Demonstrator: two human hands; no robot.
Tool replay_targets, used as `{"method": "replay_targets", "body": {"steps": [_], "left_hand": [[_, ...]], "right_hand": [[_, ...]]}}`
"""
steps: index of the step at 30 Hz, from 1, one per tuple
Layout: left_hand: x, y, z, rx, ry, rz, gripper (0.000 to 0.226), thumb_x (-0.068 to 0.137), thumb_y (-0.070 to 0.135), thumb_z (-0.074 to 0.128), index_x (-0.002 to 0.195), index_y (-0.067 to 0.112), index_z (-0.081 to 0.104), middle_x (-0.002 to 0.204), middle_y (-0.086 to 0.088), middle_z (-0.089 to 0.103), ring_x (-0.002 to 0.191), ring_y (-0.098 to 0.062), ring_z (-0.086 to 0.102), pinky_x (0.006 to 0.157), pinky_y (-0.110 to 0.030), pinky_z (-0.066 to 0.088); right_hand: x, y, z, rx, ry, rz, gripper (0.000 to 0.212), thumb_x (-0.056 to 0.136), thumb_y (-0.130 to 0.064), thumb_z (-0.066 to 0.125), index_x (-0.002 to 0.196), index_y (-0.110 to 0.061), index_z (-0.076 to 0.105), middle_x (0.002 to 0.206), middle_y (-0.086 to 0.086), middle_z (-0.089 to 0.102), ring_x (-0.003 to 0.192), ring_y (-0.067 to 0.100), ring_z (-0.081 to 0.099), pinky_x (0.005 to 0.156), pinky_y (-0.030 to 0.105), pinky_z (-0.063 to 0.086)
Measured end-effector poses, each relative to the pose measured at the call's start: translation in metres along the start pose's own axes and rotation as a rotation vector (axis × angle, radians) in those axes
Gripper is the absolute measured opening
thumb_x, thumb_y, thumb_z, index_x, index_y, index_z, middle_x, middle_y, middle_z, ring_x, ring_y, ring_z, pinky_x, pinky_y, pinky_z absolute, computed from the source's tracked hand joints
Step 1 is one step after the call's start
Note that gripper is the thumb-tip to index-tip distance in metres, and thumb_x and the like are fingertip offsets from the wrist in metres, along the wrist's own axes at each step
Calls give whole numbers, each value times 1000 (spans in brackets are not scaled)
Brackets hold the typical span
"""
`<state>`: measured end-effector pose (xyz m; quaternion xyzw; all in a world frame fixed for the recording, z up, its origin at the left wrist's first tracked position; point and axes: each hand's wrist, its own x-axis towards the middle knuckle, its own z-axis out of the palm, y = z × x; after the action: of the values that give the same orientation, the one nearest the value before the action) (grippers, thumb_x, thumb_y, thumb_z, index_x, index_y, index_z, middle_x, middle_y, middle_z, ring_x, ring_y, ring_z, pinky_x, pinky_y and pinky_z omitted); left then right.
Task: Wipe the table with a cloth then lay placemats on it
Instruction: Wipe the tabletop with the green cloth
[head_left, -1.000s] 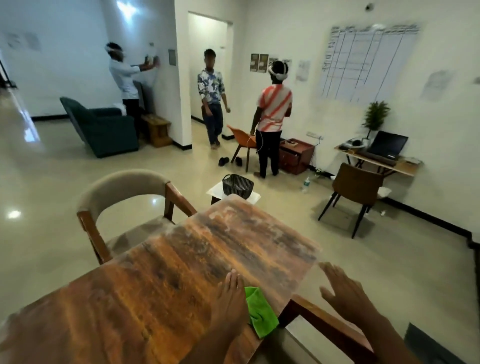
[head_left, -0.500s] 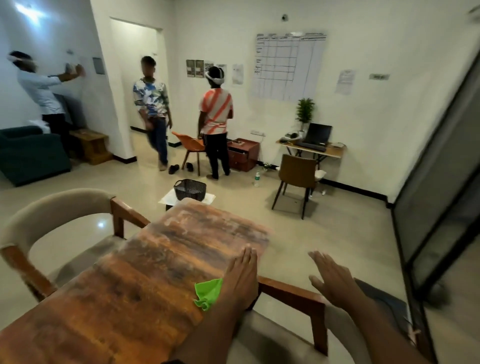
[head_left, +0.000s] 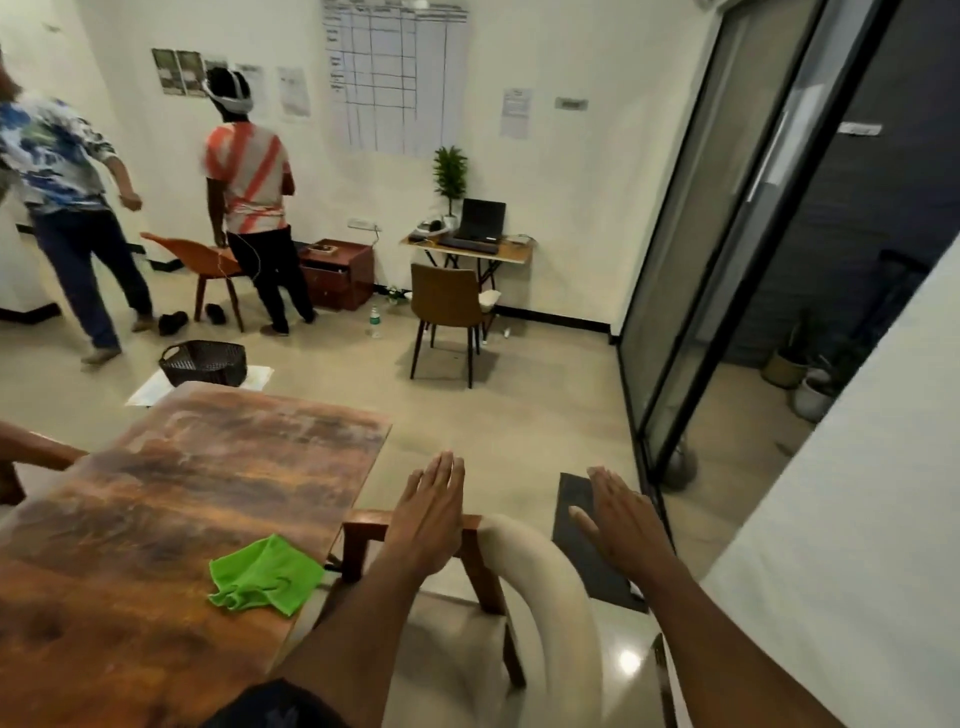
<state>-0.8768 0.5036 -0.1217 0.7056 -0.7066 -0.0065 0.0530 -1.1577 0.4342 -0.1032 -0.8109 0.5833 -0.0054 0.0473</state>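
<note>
A green cloth (head_left: 267, 574) lies crumpled on the wooden table (head_left: 171, 509) near its right edge, with nothing touching it. My left hand (head_left: 428, 514) hovers flat with straight fingers to the right of the table, over the wooden arm of a chair (head_left: 540, 587). My right hand (head_left: 626, 519) is also flat and empty, farther right above a dark mat (head_left: 587, 540) on the floor. No placemats are in view.
A black basket (head_left: 203, 362) sits on a white low stand beyond the table's far end. Two people stand by an orange chair at the back left. A brown chair (head_left: 447, 306) and small desk with laptop are by the far wall. Glass doors (head_left: 727, 260) run along the right.
My left hand has lifted off the green cloth and moved right, off the table. The cloth now lies free. The view has swung to the right.
</note>
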Motion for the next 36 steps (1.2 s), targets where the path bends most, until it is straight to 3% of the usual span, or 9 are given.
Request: {"method": "replay_targets", "body": {"steps": [5, 10, 12, 16, 29, 36], "left_hand": [[18, 76, 19, -17, -37, -14, 70, 114, 26, 31, 168, 8, -10, 177, -14, -14, 165, -27, -8, 135, -45, 4], [22, 126, 41, -70, -94, -72, 68, 115, 30, 28, 168, 8, -8, 177, -12, -12, 166, -25, -7, 135, -45, 4], [15, 133, 50, -62, -107, -95, 69, 115, 30, 29, 169, 7, -7, 178, -13, -10, 166, -25, -5, 134, -44, 4], [4, 125, 64, -49, -158, -158, 69, 115, 29, 30, 169, 6, -6, 178, -13, -8, 166, -25, -4, 133, -43, 3], [70, 118, 78, -158, -154, -284, 67, 117, 33, 24, 169, 7, -8, 178, -13, -10, 166, -25, -6, 133, -42, 1], [130, 79, 97, -160, -92, -492, 67, 116, 33, 28, 169, 7, -3, 178, -15, -3, 166, -26, -2, 133, -43, 6]], "right_hand": [[-1, 86, 5, -1, -11, -19, 81, 111, -64, 26, 172, -12, 12, 180, 6, 17, 166, 20, 18, 131, 37, 22], [-1, 135, 20, -21, -50, -49, 97, 100, -75, 10, 172, -10, 12, 180, 7, 18, 167, 21, 18, 130, 39, 25], [1, 138, 32, -44, -57, -75, 86, 110, -67, 20, 173, -9, 5, 181, 7, 10, 168, 20, 10, 131, 39, 21], [15, 127, 47, -29, -104, -134, 81, 114, -57, 31, 172, -9, 3, 182, 8, 7, 168, 21, 8, 130, 42, 22], [114, 147, 29, -62, -92, -188, 81, 114, -59, 30, 173, -10, 4, 181, 8, 9, 168, 22, 11, 133, 41, 17], [228, 132, 37, -99, -108, -407, 77, 114, -55, 34, 171, -8, 11, 179, 10, 18, 167, 25, 17, 129, 43, 24]]}}
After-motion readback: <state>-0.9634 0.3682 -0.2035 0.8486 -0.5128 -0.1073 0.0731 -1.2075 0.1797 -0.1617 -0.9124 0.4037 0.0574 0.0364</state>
